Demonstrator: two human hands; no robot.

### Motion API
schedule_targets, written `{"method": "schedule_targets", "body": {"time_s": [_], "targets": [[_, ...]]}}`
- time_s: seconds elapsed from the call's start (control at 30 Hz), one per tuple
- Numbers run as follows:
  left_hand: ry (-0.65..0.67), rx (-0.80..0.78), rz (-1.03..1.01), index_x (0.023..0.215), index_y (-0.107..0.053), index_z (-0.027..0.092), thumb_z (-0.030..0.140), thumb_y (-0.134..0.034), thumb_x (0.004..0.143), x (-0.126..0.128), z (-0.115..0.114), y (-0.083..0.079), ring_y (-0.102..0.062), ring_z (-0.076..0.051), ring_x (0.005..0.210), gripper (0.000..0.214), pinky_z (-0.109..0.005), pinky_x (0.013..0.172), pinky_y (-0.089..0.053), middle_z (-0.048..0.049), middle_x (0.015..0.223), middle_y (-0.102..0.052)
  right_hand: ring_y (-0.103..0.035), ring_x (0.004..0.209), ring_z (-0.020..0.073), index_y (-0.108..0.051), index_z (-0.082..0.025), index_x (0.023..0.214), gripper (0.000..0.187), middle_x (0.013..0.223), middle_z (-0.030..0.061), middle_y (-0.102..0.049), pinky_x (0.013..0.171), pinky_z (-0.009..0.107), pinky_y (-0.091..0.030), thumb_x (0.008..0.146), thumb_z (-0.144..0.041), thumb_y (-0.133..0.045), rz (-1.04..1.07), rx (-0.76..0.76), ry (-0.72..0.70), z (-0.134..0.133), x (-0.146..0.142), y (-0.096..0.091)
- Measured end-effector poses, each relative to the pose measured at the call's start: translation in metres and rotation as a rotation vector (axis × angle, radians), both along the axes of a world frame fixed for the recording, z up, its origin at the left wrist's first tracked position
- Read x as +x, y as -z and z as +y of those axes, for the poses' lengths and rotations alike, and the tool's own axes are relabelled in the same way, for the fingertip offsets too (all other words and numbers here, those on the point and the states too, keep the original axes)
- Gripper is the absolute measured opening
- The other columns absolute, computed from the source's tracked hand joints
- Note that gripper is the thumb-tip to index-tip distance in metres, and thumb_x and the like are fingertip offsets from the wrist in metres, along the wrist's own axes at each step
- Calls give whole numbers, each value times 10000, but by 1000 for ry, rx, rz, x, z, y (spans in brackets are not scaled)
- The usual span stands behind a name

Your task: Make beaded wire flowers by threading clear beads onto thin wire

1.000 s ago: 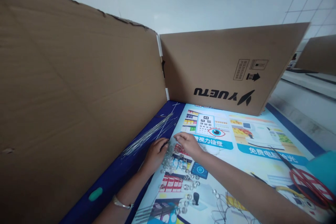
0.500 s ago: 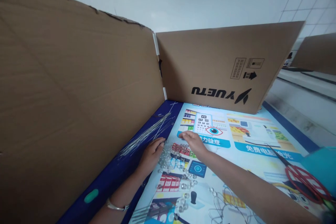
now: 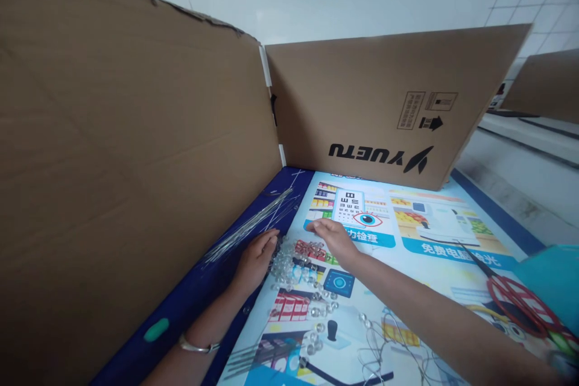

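- Brown cardboard panel [image 3: 344,96] at the back of the counter [image 3: 452,280], bearing "YUETU" upside down in black beside a leaf-like mark [image 3: 418,160]; above, an arrow [image 3: 430,123] and small boxed lettering [image 3: 411,110], too tiny to read.
- Printed on the counter: an eye chart [image 3: 347,208] with E-like signs, partly overlapped by a drawn eye [image 3: 368,219]; below, a blue caption [image 3: 368,236], legible only as "力检查".
- Farther right, a second caption [image 3: 459,254], "免费电脑" and "光" legible, crossed by the tip of red-handled scissors [image 3: 497,282].
- Clear beads [image 3: 283,259] heaped between both hands, more scattered nearer.
- Left hand [image 3: 257,258] at the heap's left edge, fingers narrow, close together; cannot tell if holding anything.
- Right hand [image 3: 333,243] just beyond the heap's right side, fingers narrow, curled; contents impossible to tell.
- Pale strands [image 3: 248,226] along the blue border; tangled wire [image 3: 375,344] nearer.
- Compared with a second ago: hands farther apart, more caption hidden behind the right one.
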State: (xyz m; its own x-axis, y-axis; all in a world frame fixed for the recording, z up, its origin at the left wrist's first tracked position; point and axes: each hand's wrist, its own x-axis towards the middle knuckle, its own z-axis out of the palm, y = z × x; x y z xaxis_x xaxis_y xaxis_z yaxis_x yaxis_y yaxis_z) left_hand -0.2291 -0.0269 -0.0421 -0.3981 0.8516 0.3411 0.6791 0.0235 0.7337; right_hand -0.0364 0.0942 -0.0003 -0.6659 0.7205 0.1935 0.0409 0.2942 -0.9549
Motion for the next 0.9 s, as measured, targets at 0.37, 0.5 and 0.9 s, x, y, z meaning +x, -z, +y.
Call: {"method": "schedule_targets", "body": {"time_s": [0.37,0.5,0.9], "targets": [[-49,150,39,1157,-585,184,389,-381,932,7,-20,-27,-524,-207,1144,366,-348,1036,-359,-51,1210,-596,-607,853,184,-654,-215,919,168,942,30,-670,757,329,-473,851,-287,-519,-234,173,-16,-27,80,-52],[-67,206,59,1125,-594,193,361,-393,933,15,-29,-43,-534,-205,1117,325,-342,1025,-367,-43,1179,-600,-597,849,170,-665,-232,901,156,943,17,-671,746,309,-459,828,-237,-527,-366,275,-64,-48,124,-61],[34,236,203,1072,-609,220,315,-460,917,38,-37,-54,-569,-208,1042,234,-373,985,-408,-34,1096,-620,-556,873,180,-660,-192,891,198,873,38,-664,770,298,-414,898,-218,-464,-726,587,-33,-69,193,-59]]}}
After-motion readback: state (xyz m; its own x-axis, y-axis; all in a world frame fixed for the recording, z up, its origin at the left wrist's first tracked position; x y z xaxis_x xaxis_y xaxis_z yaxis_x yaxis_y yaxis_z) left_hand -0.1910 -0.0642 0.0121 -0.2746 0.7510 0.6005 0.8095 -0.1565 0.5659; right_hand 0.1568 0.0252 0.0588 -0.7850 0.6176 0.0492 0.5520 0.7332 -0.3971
